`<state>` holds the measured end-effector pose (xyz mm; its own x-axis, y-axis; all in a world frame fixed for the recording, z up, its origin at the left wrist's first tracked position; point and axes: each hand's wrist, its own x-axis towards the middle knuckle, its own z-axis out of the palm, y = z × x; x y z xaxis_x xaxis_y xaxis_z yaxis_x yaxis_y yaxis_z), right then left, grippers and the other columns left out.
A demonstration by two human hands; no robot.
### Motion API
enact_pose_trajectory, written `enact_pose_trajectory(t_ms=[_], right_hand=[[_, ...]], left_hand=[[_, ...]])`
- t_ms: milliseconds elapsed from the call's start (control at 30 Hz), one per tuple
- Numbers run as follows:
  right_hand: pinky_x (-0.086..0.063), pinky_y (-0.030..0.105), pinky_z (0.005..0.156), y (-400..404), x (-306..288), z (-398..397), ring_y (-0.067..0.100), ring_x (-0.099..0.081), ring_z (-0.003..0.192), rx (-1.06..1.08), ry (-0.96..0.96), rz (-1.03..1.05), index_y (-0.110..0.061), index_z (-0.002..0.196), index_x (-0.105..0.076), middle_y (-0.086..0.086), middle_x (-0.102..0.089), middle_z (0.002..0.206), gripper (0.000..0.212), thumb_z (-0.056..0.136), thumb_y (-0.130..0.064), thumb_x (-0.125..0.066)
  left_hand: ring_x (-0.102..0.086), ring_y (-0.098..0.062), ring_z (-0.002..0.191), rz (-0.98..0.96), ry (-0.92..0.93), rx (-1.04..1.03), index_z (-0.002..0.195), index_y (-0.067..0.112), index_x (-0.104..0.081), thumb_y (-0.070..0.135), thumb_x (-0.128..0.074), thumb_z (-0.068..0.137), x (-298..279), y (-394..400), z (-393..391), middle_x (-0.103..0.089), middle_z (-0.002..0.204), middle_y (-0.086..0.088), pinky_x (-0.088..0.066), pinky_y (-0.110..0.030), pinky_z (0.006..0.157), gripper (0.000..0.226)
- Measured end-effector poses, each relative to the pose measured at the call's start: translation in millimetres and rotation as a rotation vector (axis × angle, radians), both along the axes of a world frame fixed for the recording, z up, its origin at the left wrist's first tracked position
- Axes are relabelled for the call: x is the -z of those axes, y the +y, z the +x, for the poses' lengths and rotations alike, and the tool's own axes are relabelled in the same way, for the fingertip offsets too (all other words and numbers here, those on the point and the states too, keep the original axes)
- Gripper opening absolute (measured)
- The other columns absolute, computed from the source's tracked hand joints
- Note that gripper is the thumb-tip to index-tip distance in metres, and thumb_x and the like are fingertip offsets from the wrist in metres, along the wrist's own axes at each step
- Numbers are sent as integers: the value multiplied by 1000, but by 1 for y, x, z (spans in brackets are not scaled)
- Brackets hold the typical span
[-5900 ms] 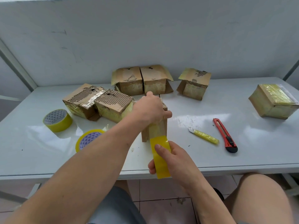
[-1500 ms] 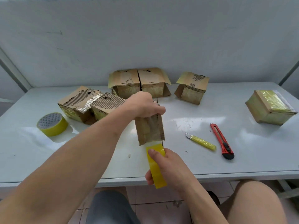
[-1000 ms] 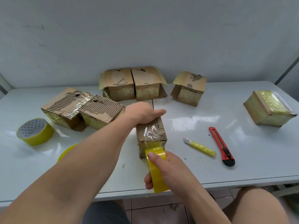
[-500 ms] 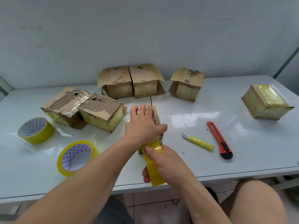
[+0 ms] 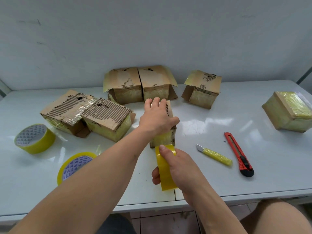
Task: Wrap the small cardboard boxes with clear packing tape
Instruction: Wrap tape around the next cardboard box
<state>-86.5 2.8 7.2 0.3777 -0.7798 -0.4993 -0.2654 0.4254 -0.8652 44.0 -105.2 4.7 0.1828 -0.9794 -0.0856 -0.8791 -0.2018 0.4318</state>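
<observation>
Box (image 5: pixel 169 130) at frame centre sits on the white surface (image 5: pixel 253 183), my left hand (image 5: pixel 157 118) pressing flat on top, fingers straight. My right hand (image 5: pixel 175 168) grips a yellow tape roll (image 5: pixel 164 173) just below the box, thumb on its rim, tape running onto the box's near face. Two knives (image 5: pixel 238 153) lie right.

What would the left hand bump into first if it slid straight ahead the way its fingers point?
Probably the two opened boxes at the back, just beyond the left hand resting on the small box; depth is uncertain.
</observation>
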Motion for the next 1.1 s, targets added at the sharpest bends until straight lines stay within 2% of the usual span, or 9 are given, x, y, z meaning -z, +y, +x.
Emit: enact_pose_trajectory(t_ms=[267, 333, 433, 567, 633, 700, 800, 967, 1100], right_hand=[[-51, 24, 62, -3, -1, 2, 19, -73, 69, 39, 44, 7, -19, 108, -55, 11, -78, 88, 43, 101, -59, -41], [-56, 33, 80, -5, -1, 2, 21, -73, 89, 41, 107, 0, -20, 116, -58, 10, -76, 106, 68, 88, -79, -40], [-38, 42, 112, -8, -7, -2, 26, -53, 130, 5, 199, 10, -22, 140, -52, 1, -56, 144, 91, 83, -88, -28], [-51, 38, 89, -18, -10, -28, 19, -63, 96, 111, 223, -174, -10, 110, -67, 4, -71, 108, 68, 100, -67, -30], [-50, 42, 94, -27, 2, -45, 20, -61, 105, 127, 467, -399, -17, 111, -64, 2, -68, 115, 41, 103, -51, -42], [-45, 40, 100, -34, 17, -59, 24, -54, 121, 61, 793, -527, -21, 127, -60, 1, -60, 131, 32, 102, -36, -46], [-44, 37, 96, -33, 38, -72, 25, -52, 121, 9, 1007, -575, -21, 123, -60, 0, -59, 127, 30, 96, -19, -47], [-35, 30, 84, -25, 57, -67, 20, -48, 109, 22, 1029, -657, -23, 132, -51, 0, -55, 126, 31, 102, -17, -43], [-30, 25, 76, -26, 60, -62, 16, -37, 90, 30, 1025, -666, -16, 121, -54, 3, -56, 118, 23, 104, -13, -39]], left_hand=[[7, -20, 154, 41, -23, 58, 160, 21, -14, 69, -42, 95, -3, -8, 4, -6, 168, 5, -17, -53, 121, 86], [8, -19, 155, 58, 55, 86, 161, 21, -13, 69, -36, 97, -8, -8, 9, -4, 169, 5, -8, -52, 124, 83], [6, -20, 155, -21, 175, 58, 161, 20, -13, 64, -36, 100, -12, -1, 14, -4, 169, 2, -4, -49, 125, 79], [-27, -25, 145, -371, 316, -189, 152, 13, -36, 53, -50, 99, -11, 38, 7, -32, 156, -8, -26, -45, 119, 67], [-47, -23, 120, -416, 452, -388, 136, 13, -48, 51, -54, 97, -10, 67, -1, -44, 133, -6, -42, -40, 101, 54], [-53, -23, 103, -206, 643, -510, 123, 14, -53, 55, -56, 94, 0, 90, -6, -52, 123, -7, -47, -38, 86, 51], [-63, -24, 93, 125, 940, -526, 118, 17, -57, 61, -57, 89, 7, 108, -12, -66, 110, -10, -52, -41, 80, 52], [-66, -27, 76, 233, 1104, -545, 108, 15, -60, 45, -58, 97, 0, 119, -20, -63, 81, -9, -57, -41, 85, 32], [-63, -23, 53, 239, 1269, -609, 111, 10, -61, 31, -61, 97, -10, 119, -24, -62, 62, -7, -57, -32, 58, 25]])
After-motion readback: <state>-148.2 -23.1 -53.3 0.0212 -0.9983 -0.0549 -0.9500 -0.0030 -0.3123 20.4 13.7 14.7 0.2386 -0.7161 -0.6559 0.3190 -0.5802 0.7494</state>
